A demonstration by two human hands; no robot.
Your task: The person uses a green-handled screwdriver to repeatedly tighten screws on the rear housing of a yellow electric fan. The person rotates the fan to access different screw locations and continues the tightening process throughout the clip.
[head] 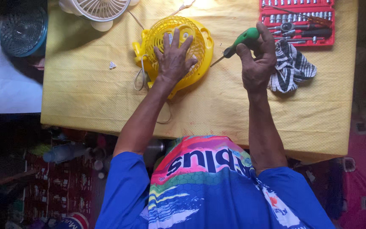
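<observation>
Currently: my left hand (pixel 173 57) spread flat, palm down, on yellow fan (pixel 173 53), desk (pixel 85 93) centre, 12 o'clock of me. Light, brittle plastic grille, I'd say; grip by rim. Right hand (pixel 257 63) fisted round green screwdriver (pixel 239 41), at 3 o'clock of fan.

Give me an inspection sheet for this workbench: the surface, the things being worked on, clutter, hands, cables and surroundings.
Surface: table under a yellow cloth, slightly wrinkled.
Job's things: yellow fan lying grille up; green-handled screwdriver, tip pointing toward the fan.
Clutter: red socket tool case, open; striped cloth; small white scrap; white fan at the far edge.
Hands: left hand flat on the yellow fan's grille; right hand gripping the screwdriver handle.
Cables: pale cord looping from the yellow fan's side.
Surroundings: grey fan grille left of the table; assorted items on the dark floor.
</observation>
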